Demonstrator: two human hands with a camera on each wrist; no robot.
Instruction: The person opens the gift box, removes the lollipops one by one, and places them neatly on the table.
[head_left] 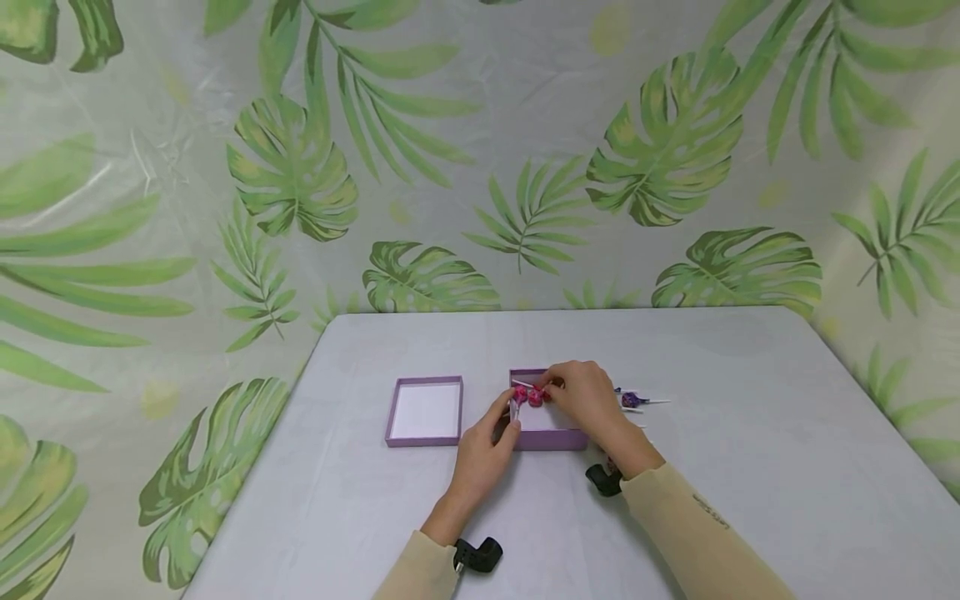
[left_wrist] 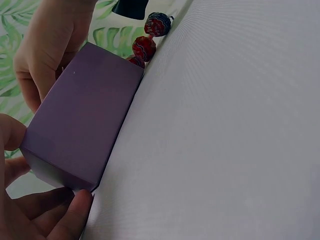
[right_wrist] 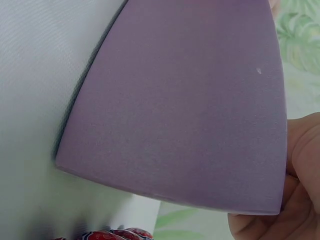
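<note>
An open purple box [head_left: 551,440] holds red-pink lollipops [head_left: 535,397] near its left and back walls. My left hand [head_left: 483,446] grips the box at its left side; in the left wrist view, its fingers [left_wrist: 77,215] rest against the box's lower corner. A lollipop with a pale wrapper end lies between that thumb and index finger. From the right, my right hand [head_left: 588,398] reaches over the box and pinches a red lollipop [head_left: 547,392], its fingertips low inside. The box's front wall [right_wrist: 185,115] hides most of the right fingers in the right wrist view.
Left of the box lies a shallow purple lid [head_left: 424,408] with a white inside. Several wrapped lollipops [head_left: 633,400] lie on the white table [head_left: 720,417] to the right, partly behind the right forearm. A leaf-patterned curtain [head_left: 525,125] hangs behind.
</note>
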